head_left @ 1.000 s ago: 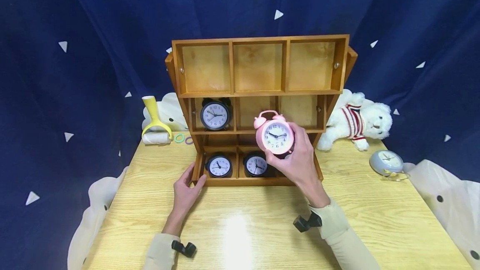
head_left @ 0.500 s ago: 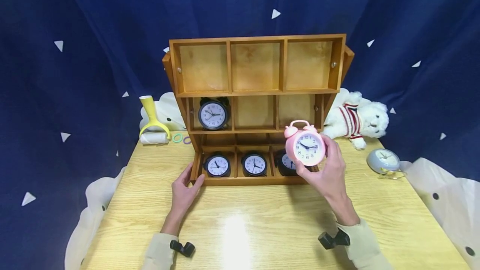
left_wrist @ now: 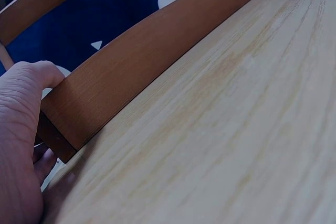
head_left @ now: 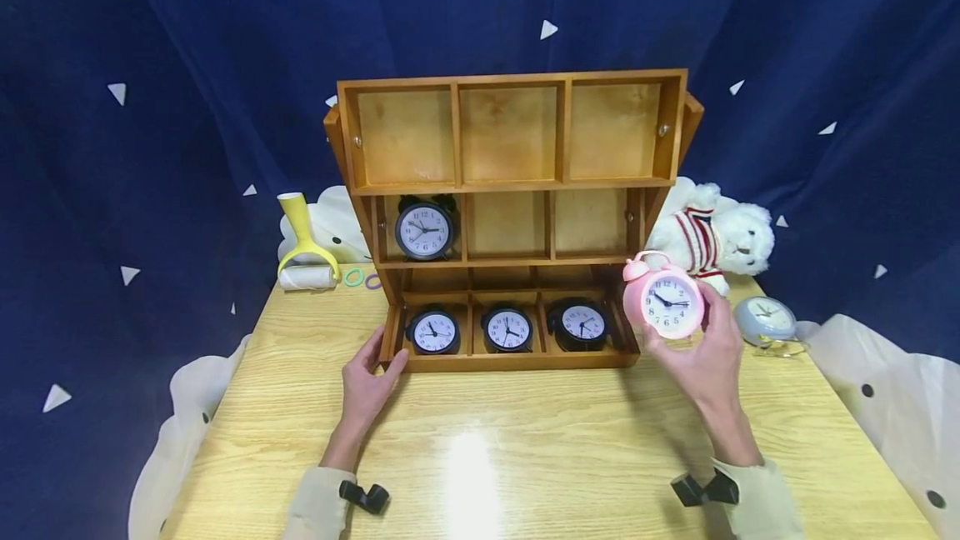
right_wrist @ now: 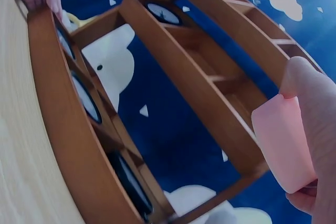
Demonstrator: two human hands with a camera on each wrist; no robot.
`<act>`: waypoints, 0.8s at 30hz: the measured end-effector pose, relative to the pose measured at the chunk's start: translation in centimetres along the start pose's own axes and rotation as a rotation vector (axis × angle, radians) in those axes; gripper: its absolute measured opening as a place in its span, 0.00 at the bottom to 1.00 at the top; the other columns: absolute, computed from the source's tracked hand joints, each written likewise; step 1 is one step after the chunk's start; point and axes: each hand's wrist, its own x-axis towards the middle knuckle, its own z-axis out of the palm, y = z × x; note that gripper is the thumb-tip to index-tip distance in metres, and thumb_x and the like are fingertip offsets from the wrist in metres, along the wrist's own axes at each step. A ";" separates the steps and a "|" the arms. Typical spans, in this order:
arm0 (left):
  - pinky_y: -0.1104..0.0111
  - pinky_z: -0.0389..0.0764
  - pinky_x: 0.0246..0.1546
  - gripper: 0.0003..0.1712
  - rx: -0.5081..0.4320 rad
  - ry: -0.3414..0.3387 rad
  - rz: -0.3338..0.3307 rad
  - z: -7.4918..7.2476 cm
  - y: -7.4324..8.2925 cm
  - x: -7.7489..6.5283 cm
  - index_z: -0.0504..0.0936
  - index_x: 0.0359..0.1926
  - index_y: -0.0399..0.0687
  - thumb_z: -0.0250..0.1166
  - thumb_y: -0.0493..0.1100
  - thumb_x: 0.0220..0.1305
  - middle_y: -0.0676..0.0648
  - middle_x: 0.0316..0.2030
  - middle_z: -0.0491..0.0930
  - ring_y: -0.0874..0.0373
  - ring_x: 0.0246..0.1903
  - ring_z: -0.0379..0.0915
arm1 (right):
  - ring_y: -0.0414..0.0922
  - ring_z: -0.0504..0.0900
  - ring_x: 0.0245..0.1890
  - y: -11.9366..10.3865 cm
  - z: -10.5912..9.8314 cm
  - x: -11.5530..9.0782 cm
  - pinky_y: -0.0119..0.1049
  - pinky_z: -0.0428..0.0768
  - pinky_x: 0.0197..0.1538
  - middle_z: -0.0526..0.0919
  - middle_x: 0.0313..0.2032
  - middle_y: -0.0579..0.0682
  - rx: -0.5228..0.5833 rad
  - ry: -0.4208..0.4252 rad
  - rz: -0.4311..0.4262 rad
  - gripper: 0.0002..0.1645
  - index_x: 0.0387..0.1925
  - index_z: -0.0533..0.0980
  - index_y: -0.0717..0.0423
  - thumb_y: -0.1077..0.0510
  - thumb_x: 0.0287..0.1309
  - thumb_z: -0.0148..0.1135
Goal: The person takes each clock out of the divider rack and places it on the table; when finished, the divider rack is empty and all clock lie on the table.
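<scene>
A pink twin-bell alarm clock [head_left: 667, 305] is pinched between the thumb and fingers of my right hand [head_left: 708, 357], held up just right of the wooden shelf's lower corner, dial facing me. My left hand [head_left: 369, 383] grips the lower left corner of the three-tier wooden shelf [head_left: 517, 363]; in the left wrist view its thumb [left_wrist: 44, 72] hooks over the board's rim. Black alarm clocks fill the bottom tier: one at left [head_left: 435, 333], one in the middle [head_left: 507, 330], one at right [head_left: 581, 323]. Another black alarm clock [head_left: 425, 229] stands in the middle tier's left compartment.
Right of the shelf, a white teddy bear [head_left: 738, 240] lies at the back, with a light blue clock [head_left: 767, 319] in front of it. At back left are a yellow-handled lint roller [head_left: 303, 232] and a green ring [head_left: 354, 277]. A dark blue curtain [head_left: 187, 107] hangs behind.
My right hand has carried the pink alarm clock rightward and slightly down, from before the shelf to beyond its right side, uncovering the bottom right black clock. My left hand stays on the corner.
</scene>
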 end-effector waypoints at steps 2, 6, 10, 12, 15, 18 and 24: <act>0.69 0.78 0.62 0.35 0.003 -0.001 0.000 0.0 0.1 0.0 0.74 0.68 0.28 0.75 0.33 0.63 0.32 0.64 0.78 0.40 0.61 0.78 | 0.44 0.73 0.45 0.6 -0.3 -0.2 0.19 0.66 0.48 0.80 0.49 0.71 -0.017 -0.002 0.029 0.51 0.63 0.72 0.73 0.55 0.33 0.77; 0.69 0.78 0.62 0.35 0.005 -0.002 -0.012 0.0 0.1 0.0 0.74 0.69 0.28 0.75 0.34 0.63 0.32 0.64 0.78 0.40 0.62 0.77 | 0.42 0.71 0.46 2.2 -1.0 -0.4 0.19 0.65 0.49 0.78 0.50 0.72 -0.035 -0.019 0.119 0.51 0.64 0.70 0.74 0.58 0.36 0.77; 0.66 0.78 0.63 0.35 0.006 -0.004 -0.017 0.0 0.2 0.0 0.74 0.69 0.28 0.75 0.34 0.63 0.32 0.64 0.77 0.40 0.62 0.77 | 0.40 0.69 0.47 3.9 -1.5 -0.6 0.17 0.66 0.48 0.77 0.51 0.71 -0.067 -0.025 0.188 0.51 0.66 0.69 0.73 0.61 0.37 0.78; 0.65 0.78 0.63 0.35 0.009 -0.005 -0.012 -0.1 0.3 0.0 0.74 0.69 0.28 0.75 0.34 0.63 0.31 0.64 0.77 0.39 0.62 0.78 | 0.45 0.71 0.47 4.7 -1.6 -0.6 0.21 0.65 0.48 0.77 0.51 0.71 -0.088 -0.028 0.200 0.51 0.66 0.69 0.73 0.60 0.37 0.78; 0.64 0.78 0.63 0.35 0.013 -0.002 -0.004 -0.2 0.3 0.0 0.74 0.68 0.27 0.75 0.34 0.63 0.31 0.64 0.78 0.39 0.62 0.78 | 0.56 0.72 0.48 5.8 -1.6 -0.6 0.37 0.67 0.51 0.76 0.52 0.73 -0.106 -0.044 0.208 0.51 0.66 0.69 0.73 0.59 0.38 0.77; 0.64 0.79 0.63 0.35 0.012 0.003 -0.004 -0.2 0.2 0.0 0.74 0.68 0.27 0.75 0.34 0.63 0.31 0.64 0.78 0.40 0.62 0.77 | 0.63 0.72 0.51 6.7 -1.6 -0.7 0.54 0.67 0.56 0.75 0.54 0.73 -0.117 -0.071 0.238 0.52 0.67 0.68 0.72 0.57 0.39 0.76; 0.61 0.76 0.65 0.35 -0.010 -0.010 -0.012 -0.1 0.2 -0.1 0.73 0.69 0.27 0.75 0.34 0.63 0.31 0.64 0.77 0.40 0.63 0.76 | 0.68 0.73 0.55 9.1 -1.3 -1.2 0.66 0.65 0.60 0.76 0.54 0.72 -0.167 -0.085 0.321 0.51 0.66 0.69 0.70 0.54 0.40 0.78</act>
